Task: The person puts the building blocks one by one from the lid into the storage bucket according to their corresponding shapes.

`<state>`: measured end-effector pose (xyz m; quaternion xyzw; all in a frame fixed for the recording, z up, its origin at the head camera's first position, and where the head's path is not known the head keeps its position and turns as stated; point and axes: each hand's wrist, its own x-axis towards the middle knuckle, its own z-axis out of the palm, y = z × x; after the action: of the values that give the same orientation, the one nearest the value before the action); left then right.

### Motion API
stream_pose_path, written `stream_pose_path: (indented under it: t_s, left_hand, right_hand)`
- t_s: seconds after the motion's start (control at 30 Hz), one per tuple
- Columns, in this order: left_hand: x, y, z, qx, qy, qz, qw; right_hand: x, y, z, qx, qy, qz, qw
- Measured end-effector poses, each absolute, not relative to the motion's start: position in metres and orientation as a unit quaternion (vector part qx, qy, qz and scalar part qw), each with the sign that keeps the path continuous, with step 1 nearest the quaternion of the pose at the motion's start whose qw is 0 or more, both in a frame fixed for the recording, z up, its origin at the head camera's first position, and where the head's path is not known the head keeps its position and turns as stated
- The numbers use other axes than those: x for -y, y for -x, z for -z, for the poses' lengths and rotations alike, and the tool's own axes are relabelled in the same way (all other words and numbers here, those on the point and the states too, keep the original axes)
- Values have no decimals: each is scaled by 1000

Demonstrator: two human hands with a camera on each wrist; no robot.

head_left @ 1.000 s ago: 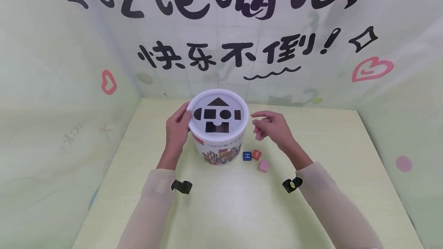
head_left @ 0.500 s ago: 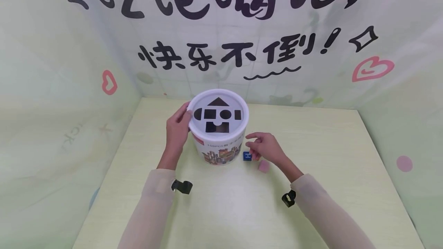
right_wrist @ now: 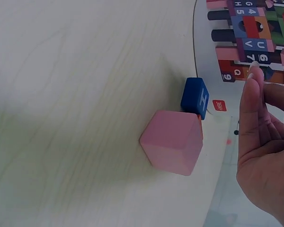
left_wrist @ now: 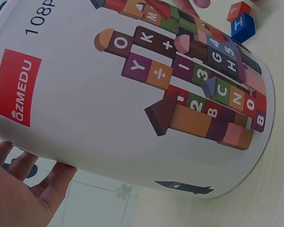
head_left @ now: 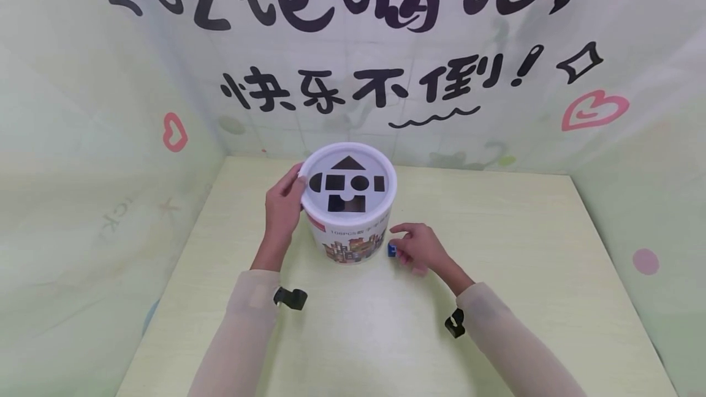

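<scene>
A white bucket (head_left: 353, 244) with a printed picture of toy blocks stands upright on the table. My left hand (head_left: 284, 204) grips it at its left side, thumb by the rim and fingers against the wall. The lid (head_left: 353, 155) has several dark shaped holes. My right hand (head_left: 421, 247) hovers over small blocks just right of the bucket, fingers loosely bent, with nothing seen in them. Beneath it are a blue block (right_wrist: 195, 98) marked H, a pink block (right_wrist: 170, 139) and a red block (left_wrist: 239, 10). In the head view the red one is hidden by the hand.
The pale wooden table (head_left: 353, 336) is closed in by printed curtains at the back and both sides. The back curtain (head_left: 353, 127) bears large black lettering and hangs close behind the bucket.
My right hand has come down and toward me, from beside the bucket's rim to over the blocks, covering the red one. My left hand and the bucket have stayed put.
</scene>
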<state>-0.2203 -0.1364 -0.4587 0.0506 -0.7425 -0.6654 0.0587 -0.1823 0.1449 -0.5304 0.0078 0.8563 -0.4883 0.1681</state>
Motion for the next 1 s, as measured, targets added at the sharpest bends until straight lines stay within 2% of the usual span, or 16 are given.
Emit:
stream_pose_path:
  t_s: [1.0]
  left_hand:
    - [136, 221, 459, 742, -55, 665, 59]
  right_hand:
    - [-133, 179, 555, -898, 28, 389, 201]
